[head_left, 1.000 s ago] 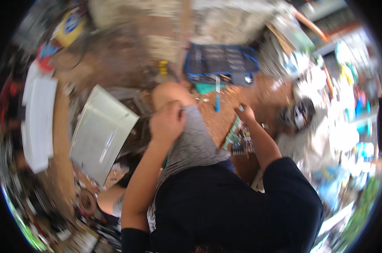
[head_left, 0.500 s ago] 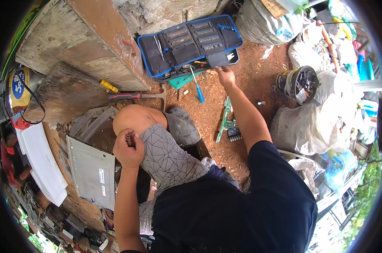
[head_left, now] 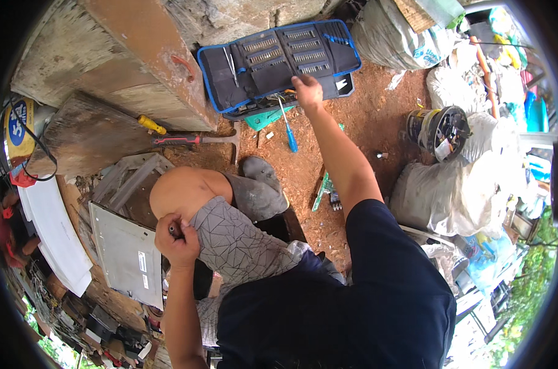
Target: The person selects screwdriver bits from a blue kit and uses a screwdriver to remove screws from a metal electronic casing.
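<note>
A small dark cylinder (head_left: 174, 230) shows end-on in my left hand (head_left: 179, 241), closed around it above my bare knee; its length is hidden. My right hand (head_left: 309, 93) reaches out to an unfolded black tool case with blue edging (head_left: 348, 51). Its fingers are bent at the edge of a black flap (head_left: 271, 78), seemingly pinching it. Rows of small bits (head_left: 306, 45) sit in the case, and tweezers (head_left: 231, 64) lie in its left panel. Just below the case, a blue-handled screwdriver (head_left: 291, 139) leans with its shaft toward the case.
A red-and-black hammer (head_left: 196, 140) and a yellow-handled tool (head_left: 151, 124) lie by the wooden cabinet (head_left: 128, 80). Green circuit boards (head_left: 321, 190) are partly behind my right forearm. A bucket of scraps (head_left: 442, 132) and white sacks (head_left: 436, 194) stand right; a grey flat panel (head_left: 124, 252) leans left.
My right hand has moved left along the tool case, from the right flap's corner to the middle. My left hand has turned slightly, still holding the small cylinder.
</note>
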The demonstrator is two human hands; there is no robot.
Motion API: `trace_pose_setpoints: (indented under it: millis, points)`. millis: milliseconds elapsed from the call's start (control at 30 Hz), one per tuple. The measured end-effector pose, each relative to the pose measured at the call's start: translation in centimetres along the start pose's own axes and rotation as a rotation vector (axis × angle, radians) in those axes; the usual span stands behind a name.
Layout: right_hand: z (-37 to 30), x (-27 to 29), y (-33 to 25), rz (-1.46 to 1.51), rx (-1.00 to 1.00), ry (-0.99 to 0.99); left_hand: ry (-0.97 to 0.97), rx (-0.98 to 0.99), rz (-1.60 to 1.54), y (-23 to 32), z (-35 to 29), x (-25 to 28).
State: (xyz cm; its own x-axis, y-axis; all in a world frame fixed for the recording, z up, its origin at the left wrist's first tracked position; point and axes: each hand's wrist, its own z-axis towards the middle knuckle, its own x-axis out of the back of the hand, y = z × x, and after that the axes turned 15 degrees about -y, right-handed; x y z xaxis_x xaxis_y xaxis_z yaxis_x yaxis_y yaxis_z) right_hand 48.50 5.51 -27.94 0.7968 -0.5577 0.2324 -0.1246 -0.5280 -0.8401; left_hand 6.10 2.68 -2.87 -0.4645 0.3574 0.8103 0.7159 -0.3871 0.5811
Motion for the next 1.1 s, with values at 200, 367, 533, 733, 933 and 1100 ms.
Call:
trace_pose_setpoints:
  millis: [200,367,533,733,933,1100]
  points:
    - [2.6,5.0,-0.7,-0.186,0.083,0.164,0.000,0.042,-0.029,-0.6,-1.0,0.3]
    - [6.4,8.5,-0.2,-0.343,0.028,0.199,-0.014,0.027,-0.036,0.0,-0.1,0.1]
    - [8.1,8.7,-2.1,-0.462,0.032,0.182,-0.029,0.051,-0.068,-0.3,-0.1,0.1]
    - [10.4,8.4,-0.5,-0.658,0.001,0.084,-0.053,0.059,-0.020,-0.5,-0.1,0.6]
    - [9.2,7.6,-0.2,-0.735,0.028,0.107,-0.033,0.053,-0.040,-0.7,-0.1,0.5]
    - [7.6,8.0,0.5,-0.647,0.061,0.443,-0.035,0.080,-0.049,-0.5,-0.1,0.4]
